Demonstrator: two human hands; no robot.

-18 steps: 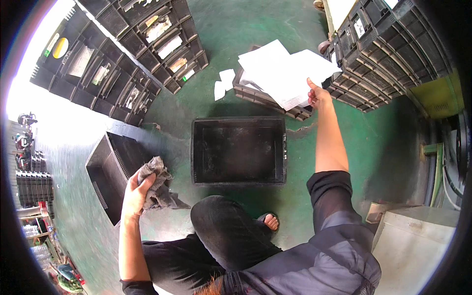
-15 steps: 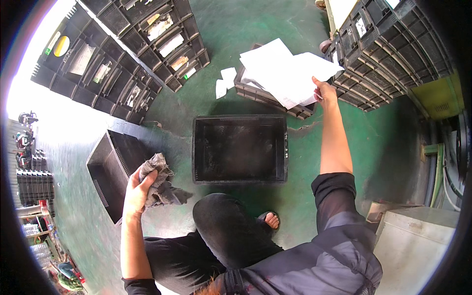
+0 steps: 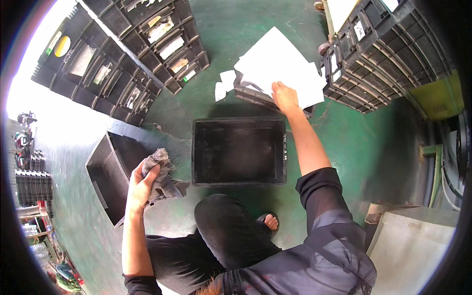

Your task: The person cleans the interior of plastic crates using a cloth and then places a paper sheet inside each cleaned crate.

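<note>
The bent knee (image 3: 219, 212) is nearest, with a sandalled foot (image 3: 271, 222) to its right on the green floor (image 3: 349, 135). A pale box (image 3: 418, 241) stands at the lower right, near the right sleeve (image 3: 318, 189).

The left hand (image 3: 141, 186) is off to the left, its thumb and fingers clamped on a crumpled grey rag (image 3: 158, 172). The rag hangs loose below the grip and, with the hand, hides part of a black bin (image 3: 105, 172) — this one sits askew, and I cannot tell whether it rests flat. Another black bin, the middle bin (image 3: 237, 153), lies squarely ahead of the knee, open side up, with some pale smudges inside.

Beyond it the right hand (image 3: 286, 99) reaches out, its forearm passing just right of the middle bin. Its fingers are curled close together at the near edge of the white sheets (image 3: 282, 61); whether they pinch the paper or only rest on it, I cannot tell. The sheets lie over a crate (image 3: 256, 98) and cover most of its top — little but the near wall shows. Two or three white scraps (image 3: 227, 78) are on the floor just left of that crate.

Tall stacks of black crates close in on both sides: the left stacks (image 3: 110, 61), with torn labels, and the right stack (image 3: 388, 69), close beside the sheets. A yellow-green panel (image 3: 437, 98) adjoins the right stack. At the far left rim stands a cluttered rack (image 3: 37, 226).
</note>
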